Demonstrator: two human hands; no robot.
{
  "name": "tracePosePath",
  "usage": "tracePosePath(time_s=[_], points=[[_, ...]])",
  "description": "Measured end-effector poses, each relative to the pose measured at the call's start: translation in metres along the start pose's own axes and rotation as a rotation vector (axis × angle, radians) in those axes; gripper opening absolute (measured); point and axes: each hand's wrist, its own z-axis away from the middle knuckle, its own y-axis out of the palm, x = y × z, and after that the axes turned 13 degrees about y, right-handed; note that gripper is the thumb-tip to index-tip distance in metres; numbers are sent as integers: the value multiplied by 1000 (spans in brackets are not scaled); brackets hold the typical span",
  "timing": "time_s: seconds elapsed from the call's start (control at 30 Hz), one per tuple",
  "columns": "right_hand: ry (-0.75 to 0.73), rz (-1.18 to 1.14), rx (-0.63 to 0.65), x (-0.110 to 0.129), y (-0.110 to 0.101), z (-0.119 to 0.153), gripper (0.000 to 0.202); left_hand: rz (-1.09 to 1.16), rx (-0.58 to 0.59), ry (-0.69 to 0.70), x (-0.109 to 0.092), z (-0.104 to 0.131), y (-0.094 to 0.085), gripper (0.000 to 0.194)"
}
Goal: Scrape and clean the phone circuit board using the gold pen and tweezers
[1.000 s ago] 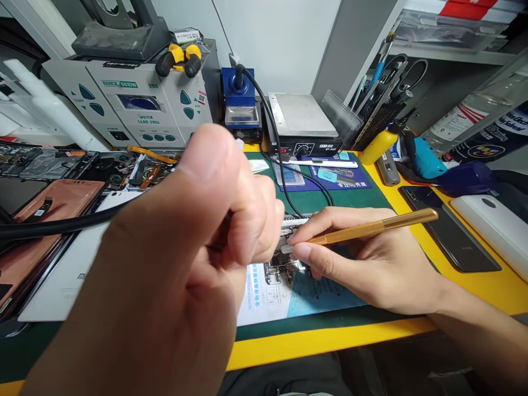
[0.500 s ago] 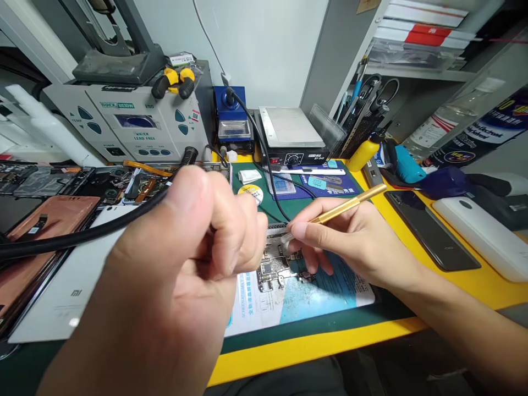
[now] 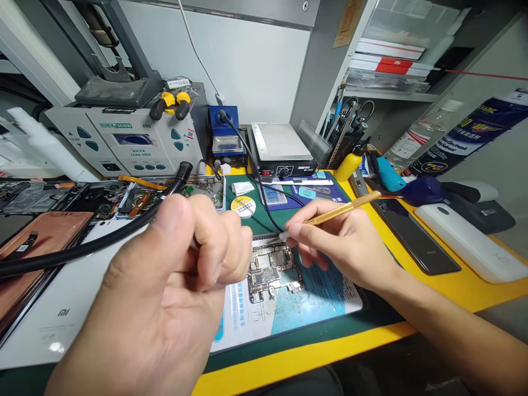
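Green mat [image 3: 383, 312] underneath — more of the circuit board [image 3: 272, 274] shows now on its printed sheet [image 3: 315, 311], clearer for you; your left hand [image 3: 177, 283] fisted, contents hidden — right hand [image 3: 344, 242] pinching a gold-handled tool [image 3: 342, 209]

2 bare hands. L hand [image 3: 177, 280], approx. 8 o'clock: broad, w/ rounded thumb [image 3: 173, 214], creased palm. R hand [image 3: 342, 242], approx. 4 o'clock: slim; R forearm [image 3: 445, 313] bare. Betw. 5 & 6 o'clock: dk clothing [image 3: 309, 384], too dim for detail.
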Motion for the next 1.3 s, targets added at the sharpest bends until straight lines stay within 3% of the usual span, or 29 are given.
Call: tracePosePath(time_s=[0.07,0.2,0.37,0.5,0.63,0.8,1.03,1.17,1.3], points=[[-94,123,-82,0,2,3,14,20,-1,0,2,2,-1,57],[-176,288,-92,-3,6,6,9,66,-15,9,3,1,-1,57],[-283,426,-110,-4,6,5,8,25,177,-221,-7,-24,10,51],[-335,535,-117,-2,5,5,9,29,197,-206,-12,-37,16,48],[-316,547,-117,-2,4,7,10,40,199,-148,-9,-22,9,48],[-293,506,-98,-3,4,8,10,31,168,37,-6,-4,3,56],[-239,404,-83,2,5,9,12,-20,116,-18,-10,-4,10,62],[-73,250,22,4,8,13,15,-4,78,71,-11,1,17,56],[-6,224,90,3,11,16,15,-28,11,111,-10,6,31,54]])
